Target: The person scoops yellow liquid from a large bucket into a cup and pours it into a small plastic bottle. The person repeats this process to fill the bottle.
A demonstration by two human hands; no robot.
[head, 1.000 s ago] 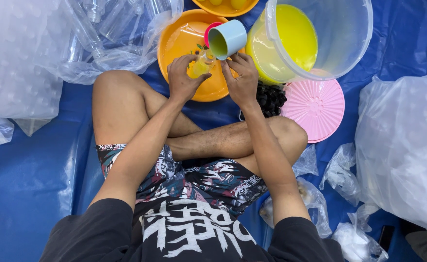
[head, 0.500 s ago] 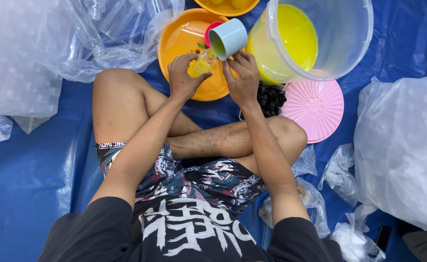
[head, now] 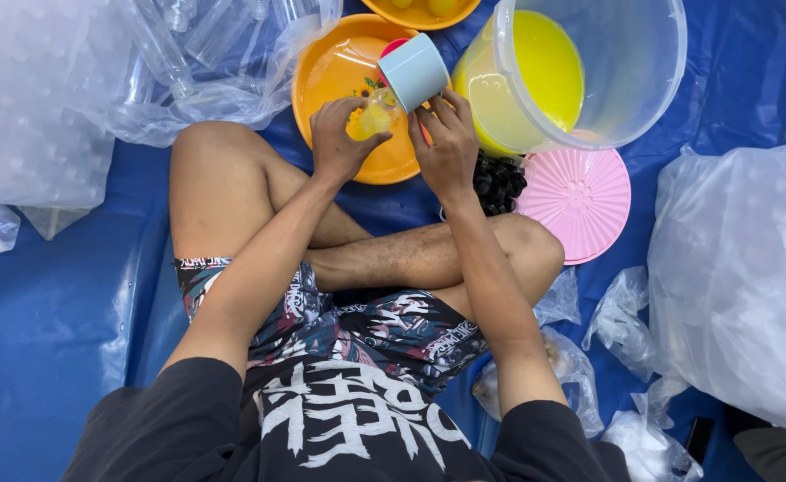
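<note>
Large clear plastic bags of empty clear bottles (head: 99, 80) lie at upper left; a bulging whitish plastic bag (head: 750, 268) sits right; small crumpled clear bags (head: 625, 312) lie beside it.

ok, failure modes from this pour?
1. The tilted light-blue cup in the right hand is far wider than the small bottle in the left hand, so liquid may overshoot, likely into the orange basin.
2. The clear bucket of yellow liquid leans toward the knee; a nudge might tip it.
</note>
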